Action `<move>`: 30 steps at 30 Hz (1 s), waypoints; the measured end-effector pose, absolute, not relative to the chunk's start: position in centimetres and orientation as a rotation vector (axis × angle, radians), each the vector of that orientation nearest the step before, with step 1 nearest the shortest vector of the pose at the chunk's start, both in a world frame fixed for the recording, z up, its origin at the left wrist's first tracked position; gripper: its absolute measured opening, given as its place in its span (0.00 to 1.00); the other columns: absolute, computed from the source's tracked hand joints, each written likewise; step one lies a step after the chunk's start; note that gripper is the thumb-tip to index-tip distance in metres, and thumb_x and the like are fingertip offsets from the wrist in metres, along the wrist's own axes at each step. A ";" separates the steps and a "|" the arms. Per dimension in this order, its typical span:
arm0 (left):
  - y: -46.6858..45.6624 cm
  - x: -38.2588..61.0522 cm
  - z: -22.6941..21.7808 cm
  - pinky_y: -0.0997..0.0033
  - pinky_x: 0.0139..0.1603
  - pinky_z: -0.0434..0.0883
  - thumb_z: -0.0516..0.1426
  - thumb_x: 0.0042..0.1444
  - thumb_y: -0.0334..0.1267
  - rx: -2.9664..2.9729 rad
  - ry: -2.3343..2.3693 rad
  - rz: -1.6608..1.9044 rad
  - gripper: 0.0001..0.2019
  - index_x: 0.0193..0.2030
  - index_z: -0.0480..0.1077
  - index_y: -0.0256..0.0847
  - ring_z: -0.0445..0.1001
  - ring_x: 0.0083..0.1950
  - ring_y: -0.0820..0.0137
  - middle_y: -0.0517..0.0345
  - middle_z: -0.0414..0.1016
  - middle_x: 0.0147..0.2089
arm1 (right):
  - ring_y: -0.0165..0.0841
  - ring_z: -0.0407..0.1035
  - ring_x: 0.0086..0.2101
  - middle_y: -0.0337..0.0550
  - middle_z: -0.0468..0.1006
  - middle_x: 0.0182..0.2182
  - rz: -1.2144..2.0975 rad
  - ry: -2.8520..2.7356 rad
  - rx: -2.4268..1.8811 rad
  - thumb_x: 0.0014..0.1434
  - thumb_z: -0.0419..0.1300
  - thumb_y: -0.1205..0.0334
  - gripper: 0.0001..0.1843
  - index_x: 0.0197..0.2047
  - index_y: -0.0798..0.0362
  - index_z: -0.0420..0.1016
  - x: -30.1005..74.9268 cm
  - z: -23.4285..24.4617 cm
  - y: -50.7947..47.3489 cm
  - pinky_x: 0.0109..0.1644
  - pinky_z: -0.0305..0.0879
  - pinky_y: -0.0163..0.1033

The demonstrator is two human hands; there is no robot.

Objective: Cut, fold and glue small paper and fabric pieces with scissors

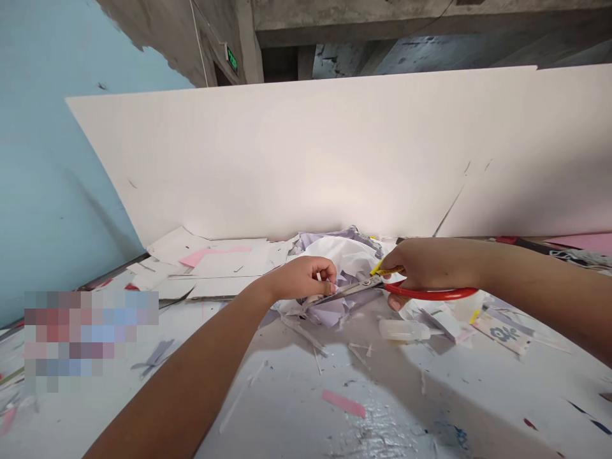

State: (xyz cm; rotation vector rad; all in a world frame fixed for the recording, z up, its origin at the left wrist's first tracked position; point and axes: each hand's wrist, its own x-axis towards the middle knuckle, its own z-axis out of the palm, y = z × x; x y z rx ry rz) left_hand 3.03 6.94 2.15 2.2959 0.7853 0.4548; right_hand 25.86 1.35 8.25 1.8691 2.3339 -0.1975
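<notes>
Big paint-flecked white worktable (287,408) here, with a crumpled heap of lilac and white paper (342,255) at 12 o'clock, right by both hands. Right hand (425,268) is clenched on long red-handled steel scissors (430,292), blades toward 9 o'clock; left hand (301,278) pinches paper at their tips. Small yellow strip (386,270) touches the right fingers.

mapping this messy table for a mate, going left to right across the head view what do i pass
Blue painted wall → grey paper cut-out → left hand → pink paper strip → small plastic bottle → printed paper scrap
</notes>
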 end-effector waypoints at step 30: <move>7.1 3.1 1.9 0.74 0.31 0.63 0.52 0.48 0.43 2.282 0.804 0.423 0.07 0.31 0.64 0.42 0.67 0.35 0.71 0.61 0.69 0.34 | 0.29 0.56 0.18 0.36 0.66 0.19 -0.186 2.321 1.808 0.39 0.57 0.39 0.19 0.25 0.46 0.71 25.8 7.6 1.2 0.20 0.45 0.34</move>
